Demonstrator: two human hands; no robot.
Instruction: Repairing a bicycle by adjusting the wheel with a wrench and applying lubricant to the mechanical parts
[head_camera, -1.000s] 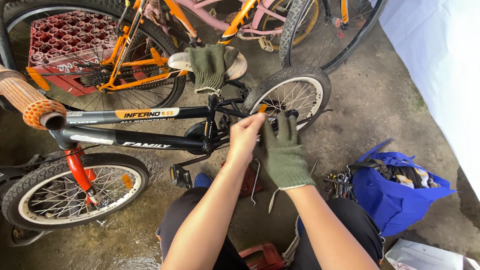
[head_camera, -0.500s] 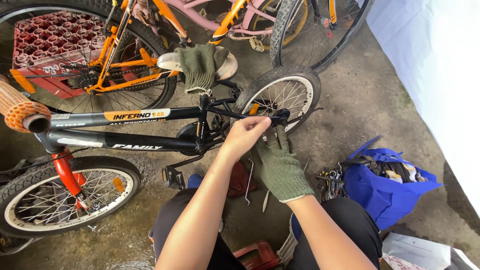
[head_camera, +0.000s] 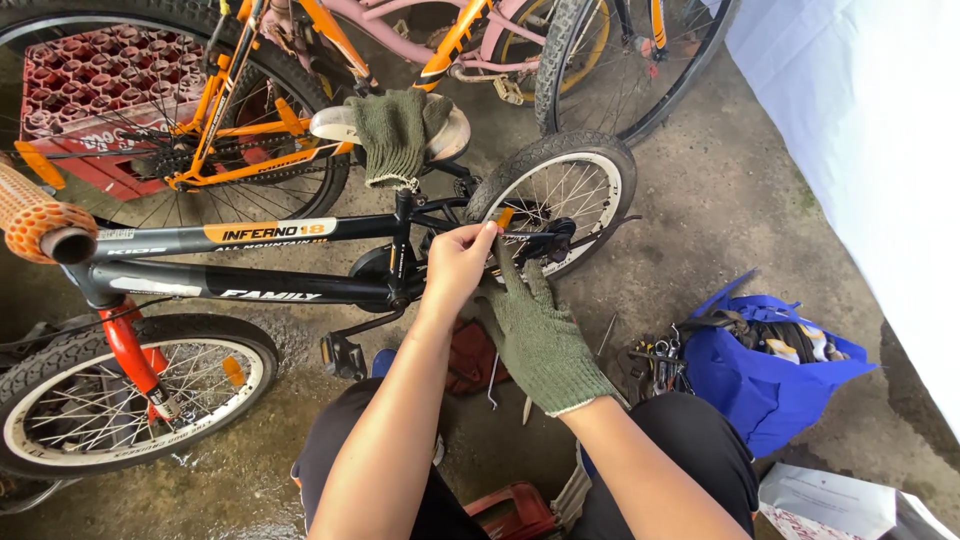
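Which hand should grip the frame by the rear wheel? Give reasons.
Left, probably: the bare left hand pinches the frame beside the rear wheel, while the gloved right hand lies open just below it.

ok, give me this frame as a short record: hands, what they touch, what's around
left hand: bare, fingertips pinched at the rear frame stay of the small black children's bicycle
right hand: in a green knit glove, fingers up against the same stay beside the white-walled rear wheel
saddle: second green knit glove draped over it
right side: blue fabric bag with tools spilling out, on the concrete floor
behind: orange bicycle, red plastic crate
grip state: neither hand's closure clear
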